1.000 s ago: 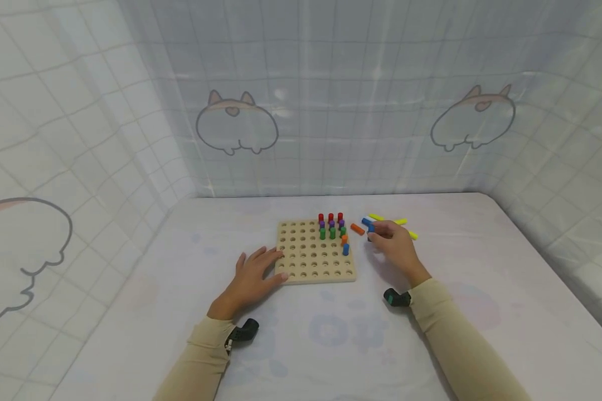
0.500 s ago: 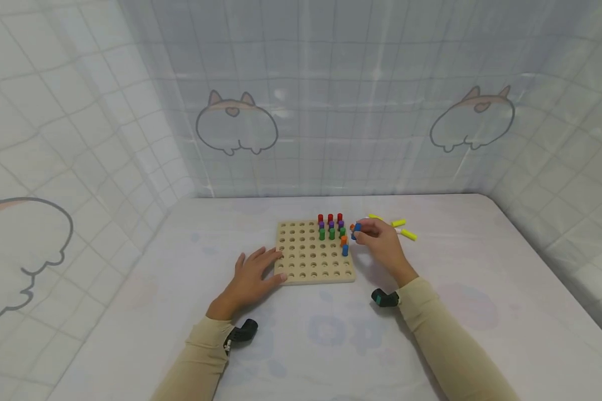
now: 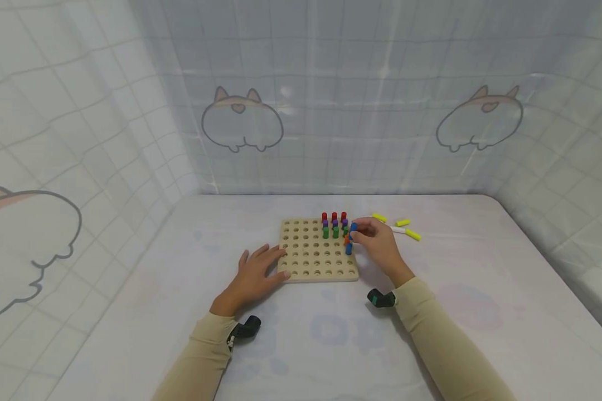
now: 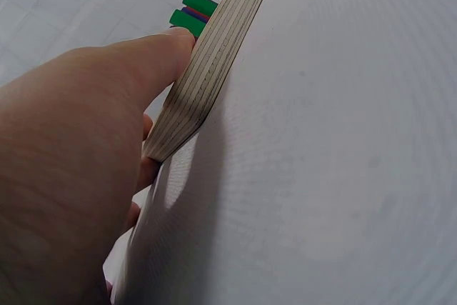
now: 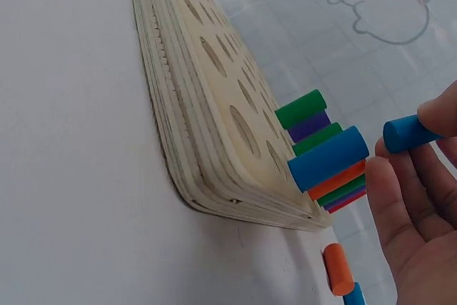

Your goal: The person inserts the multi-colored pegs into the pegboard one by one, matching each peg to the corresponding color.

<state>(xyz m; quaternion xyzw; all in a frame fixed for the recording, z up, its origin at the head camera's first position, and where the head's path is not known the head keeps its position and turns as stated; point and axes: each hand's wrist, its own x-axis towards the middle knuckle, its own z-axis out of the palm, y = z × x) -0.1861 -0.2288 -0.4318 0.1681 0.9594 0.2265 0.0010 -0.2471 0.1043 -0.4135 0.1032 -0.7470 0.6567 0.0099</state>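
My right hand (image 3: 378, 242) pinches a blue peg (image 5: 407, 133) between thumb and fingertips, above the right edge of the wooden pegboard (image 3: 306, 253). Just below it, a second blue peg (image 5: 328, 160) stands in a hole, with an orange peg (image 3: 348, 240) behind it. Farther back stand rows of green pegs (image 3: 326, 233), purple pegs (image 3: 335, 224) and red pegs (image 3: 334, 215). Spread fingers of my left hand (image 3: 256, 273) rest against the board's left edge, its thumb (image 4: 168, 55) touching the near left corner.
On the white tabletop (image 3: 301, 345) behind my right hand lie several yellow pegs (image 3: 413, 235) and a white peg (image 3: 397, 229). A loose orange peg (image 5: 338, 269) and another blue peg (image 5: 355, 294) lie beside the board. Pale tiled-pattern sheeting (image 3: 331, 139) surrounds the table.
My right hand has moved left with the blue peg, from among the loose pegs to the board's right edge. The left hand stays at the board; the head view has shifted slightly.
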